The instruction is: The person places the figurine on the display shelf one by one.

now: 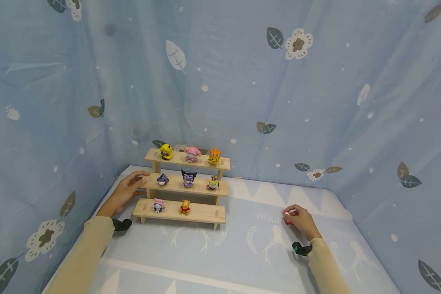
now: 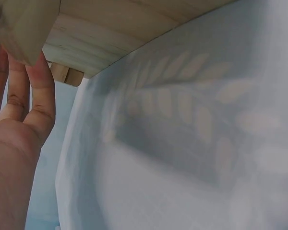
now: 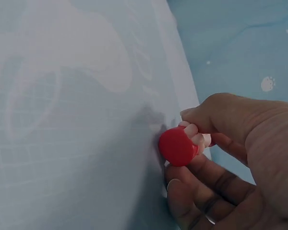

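At the left end of a three-tier wooden stand (image 1: 202, 187), my left hand (image 1: 126, 190) grips the middle board, some fingers above its edge and others below. In the left wrist view, fingertips (image 2: 38, 72) press against the board's underside. Far to the right, my right hand (image 1: 301, 220) pinches a small red and pink figurine (image 3: 176, 146) between thumb and fingers, low over the cloth. Its round red underside faces the right wrist camera. On the lowest tier sit a Winnie the Pooh figurine (image 1: 185, 207) and a pink-hooded figurine (image 1: 158, 205), both left of the board's bare right end.
The middle tier bears a blue-grey donkey figurine (image 1: 162, 179), a black-eared purple figurine (image 1: 188, 179) and a crowned figurine (image 1: 213, 183). On top stand yellow (image 1: 166, 151), pink (image 1: 192, 154) and orange-yellow (image 1: 214, 156) figurines. A patterned cloth (image 1: 242, 245) covers the table; blue curtains (image 1: 242, 81) hang around it.
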A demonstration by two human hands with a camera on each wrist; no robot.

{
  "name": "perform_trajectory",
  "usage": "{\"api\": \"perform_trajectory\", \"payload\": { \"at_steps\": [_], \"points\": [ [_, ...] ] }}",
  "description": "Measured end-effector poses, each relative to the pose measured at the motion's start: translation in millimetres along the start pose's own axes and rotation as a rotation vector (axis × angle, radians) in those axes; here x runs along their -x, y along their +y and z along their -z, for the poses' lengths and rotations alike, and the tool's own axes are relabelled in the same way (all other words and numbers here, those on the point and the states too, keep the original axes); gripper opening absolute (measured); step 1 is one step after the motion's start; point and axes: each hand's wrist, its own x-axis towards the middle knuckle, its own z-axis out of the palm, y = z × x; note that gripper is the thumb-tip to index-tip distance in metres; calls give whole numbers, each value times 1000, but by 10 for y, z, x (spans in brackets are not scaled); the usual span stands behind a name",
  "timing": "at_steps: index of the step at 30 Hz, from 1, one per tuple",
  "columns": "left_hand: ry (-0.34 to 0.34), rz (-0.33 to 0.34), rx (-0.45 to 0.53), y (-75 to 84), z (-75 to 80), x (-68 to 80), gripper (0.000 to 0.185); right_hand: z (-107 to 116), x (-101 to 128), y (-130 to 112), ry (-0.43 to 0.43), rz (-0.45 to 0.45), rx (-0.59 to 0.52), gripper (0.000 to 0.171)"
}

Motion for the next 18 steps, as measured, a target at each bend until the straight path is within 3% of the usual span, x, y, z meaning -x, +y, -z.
{"api": "perform_trajectory", "payload": {
  "at_steps": [11,18],
  "points": [
    [-1,2,-1,-32,56,-1,58,-78,92,-81,72,63,-153,28],
    [-4,4,3,-38,41,-30,58,-115,131,-178,112,107,-182,33]
  ]
}}
